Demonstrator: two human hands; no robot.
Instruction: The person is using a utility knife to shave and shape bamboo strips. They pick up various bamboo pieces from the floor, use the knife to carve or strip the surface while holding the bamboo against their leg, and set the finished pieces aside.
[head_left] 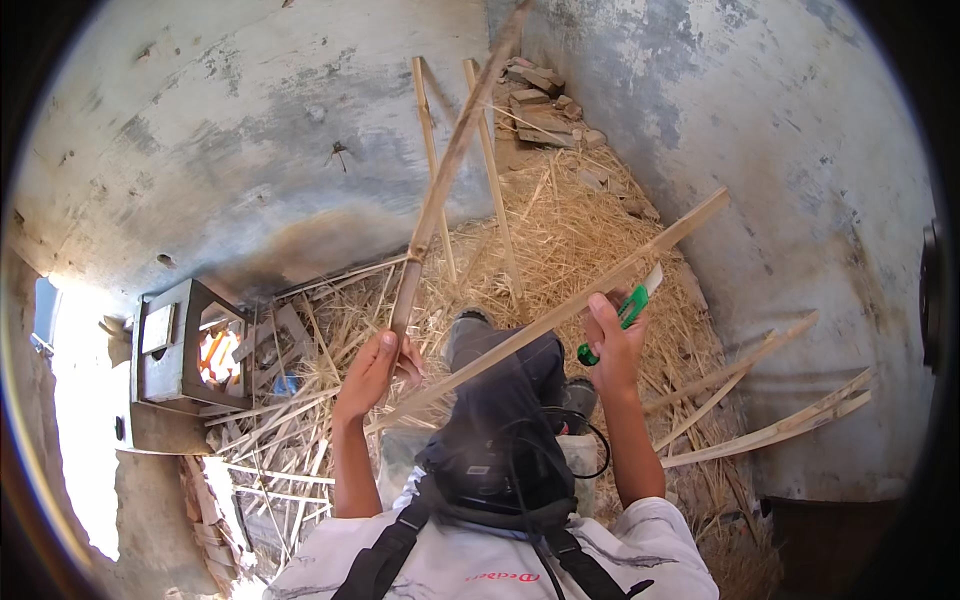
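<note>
My left hand (372, 372) is closed round the lower end of a long brown bamboo strip (432, 210), which slants up and away toward the far wall. My right hand (616, 345) grips a green utility knife (632, 305) with its pale blade pointing up and to the right. A second, paler bamboo strip (520, 340) runs diagonally across my lap, rising to the right. It passes close by my right thumb; whether the thumb touches it, I cannot tell.
Split strips and shavings (270, 440) cover the ground at left, beside an open metal box (190, 345) in the wall's corner. Straw (600, 215) spreads ahead toward stacked bricks (535, 100). Two upright strips (430, 130) lean on the far wall; several more strips (770, 430) lie at right.
</note>
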